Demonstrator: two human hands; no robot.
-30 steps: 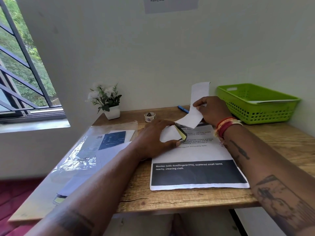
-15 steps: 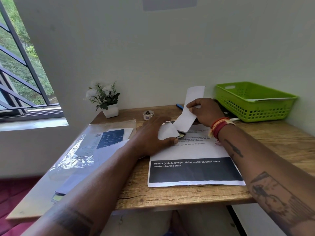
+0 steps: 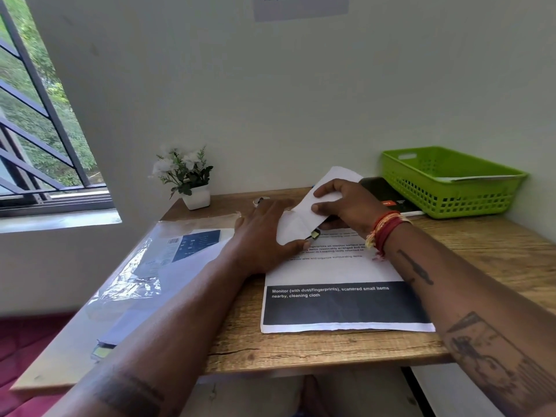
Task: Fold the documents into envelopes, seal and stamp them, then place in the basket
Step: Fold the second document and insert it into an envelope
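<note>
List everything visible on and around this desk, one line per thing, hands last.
desk: one, wooden, against the wall.
basket: one, green, far right corner; white paper inside.
printed sheet: one, white with black band, desk centre.
envelope: one, white, under both hands.
folded document: one, white, sticking out of the envelope.
plastic sleeve: one, clear, with papers, left.
potted plant: one, white flowers, far left.
black booklet: one, beside the basket.
wall sign: one, grey, above.
window: one, barred, left.
left hand: flat on the envelope.
right hand: grips the folded document.
</note>
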